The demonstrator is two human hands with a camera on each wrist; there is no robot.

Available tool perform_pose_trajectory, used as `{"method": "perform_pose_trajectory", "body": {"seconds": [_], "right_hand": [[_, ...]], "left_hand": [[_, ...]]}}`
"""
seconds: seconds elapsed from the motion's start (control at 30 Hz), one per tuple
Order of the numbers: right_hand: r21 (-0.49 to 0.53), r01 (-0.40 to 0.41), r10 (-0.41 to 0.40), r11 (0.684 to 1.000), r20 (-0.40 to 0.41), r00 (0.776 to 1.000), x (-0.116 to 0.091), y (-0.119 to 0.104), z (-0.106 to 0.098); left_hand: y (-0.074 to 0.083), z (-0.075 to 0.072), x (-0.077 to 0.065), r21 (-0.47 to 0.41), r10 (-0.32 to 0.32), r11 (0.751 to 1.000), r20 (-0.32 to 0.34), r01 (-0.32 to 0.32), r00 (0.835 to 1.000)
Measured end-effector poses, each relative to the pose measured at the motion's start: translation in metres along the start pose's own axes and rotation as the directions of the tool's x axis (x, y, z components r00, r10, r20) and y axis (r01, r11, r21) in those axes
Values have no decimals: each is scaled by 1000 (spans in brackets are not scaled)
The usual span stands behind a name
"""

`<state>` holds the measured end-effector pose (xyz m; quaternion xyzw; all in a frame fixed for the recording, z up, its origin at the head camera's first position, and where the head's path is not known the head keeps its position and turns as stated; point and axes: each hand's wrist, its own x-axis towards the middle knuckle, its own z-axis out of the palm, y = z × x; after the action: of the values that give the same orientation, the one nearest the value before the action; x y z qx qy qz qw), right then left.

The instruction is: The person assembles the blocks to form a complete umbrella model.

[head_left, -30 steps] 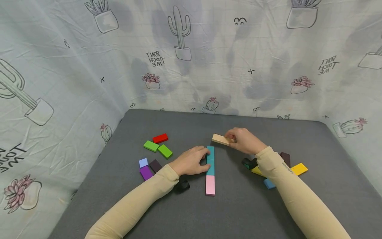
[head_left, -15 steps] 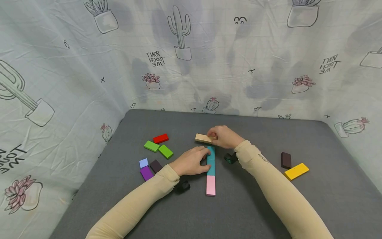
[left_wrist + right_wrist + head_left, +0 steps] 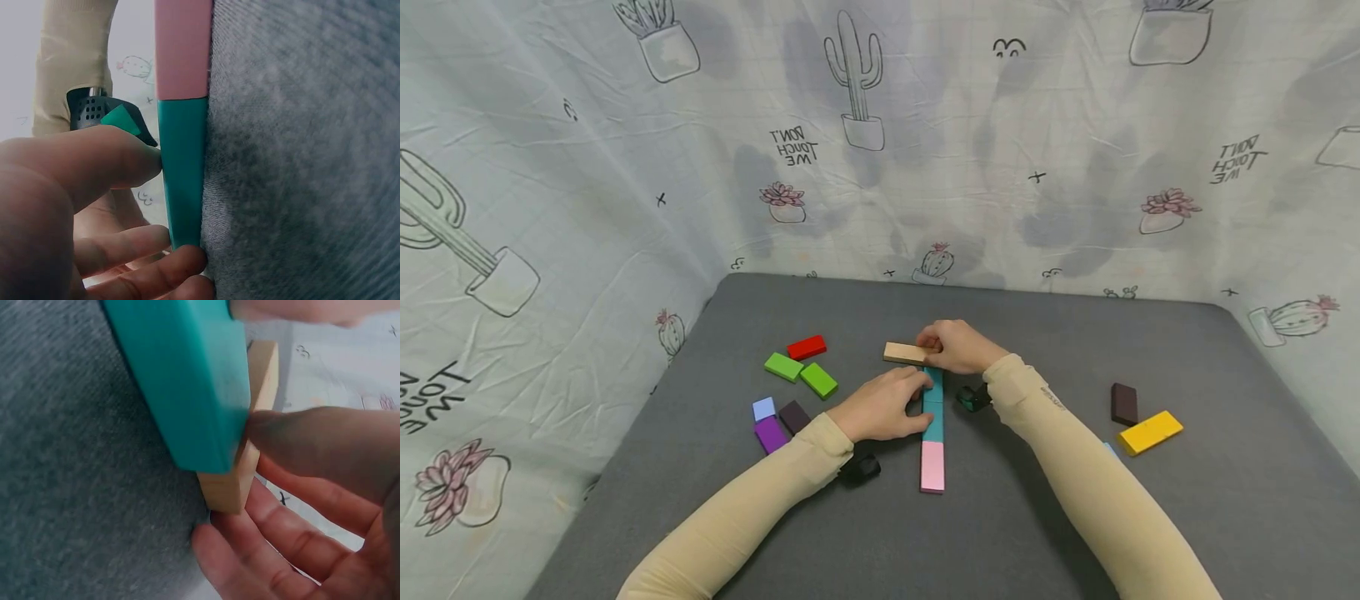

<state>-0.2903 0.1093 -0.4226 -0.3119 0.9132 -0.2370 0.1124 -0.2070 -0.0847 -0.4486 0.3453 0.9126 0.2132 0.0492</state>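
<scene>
Head view, listed left to right from my feed. Cloth, cactus-printed: hung behind and at both sides of the grey table. Light-blue block, left side, just beyond the purple block. First green block, farther back. Dark block, just beside the purple one. Red block, behind the greens. Second green block, near the first. Left hand, tan-sleeved: grip wide, thumb and fingers apart, touching the left side of the teal pair. Wood block: lying crosswise at the far end of the row; whether it touches the teal I cannot tell. Row, near to far, end to end: pink block, near teal block, far teal block. Right hand, tan-sleeved: grip narrow, pinching the wood block's right end; my right wrist view shows the thumb on it. Blue block, mostly hidden by the sleeve. Brown block, right side. Yellow block, just nearer than the brown.
</scene>
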Motion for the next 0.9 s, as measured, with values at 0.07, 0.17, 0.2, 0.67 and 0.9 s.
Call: {"method": "perform_pose_trajectory", "body": {"seconds": [0.07,0.17,0.2,0.67,0.9], "right_hand": [[30,-15,15,999,-2,1000,-2,5,0],[66,-46,46,997,-2,999,-6,11,-1],[72,-50,50,996,-2,999,-8,14,-1],[166,-36,34,985,17,999,-8,20,4],[170,-21,18,985,24,1000,-9,21,6]], "left_hand": [[0,0,0,0,1,1000,-2,-1,1000],[0,0,1,1,3,1000,-4,-3,1000],[0,0,1,1,2,1000,-4,-2,1000],[0,0,0,-15,-11,1000,14,11,1000],[0,0,0,-24,-21,999,25,22,999]]}}
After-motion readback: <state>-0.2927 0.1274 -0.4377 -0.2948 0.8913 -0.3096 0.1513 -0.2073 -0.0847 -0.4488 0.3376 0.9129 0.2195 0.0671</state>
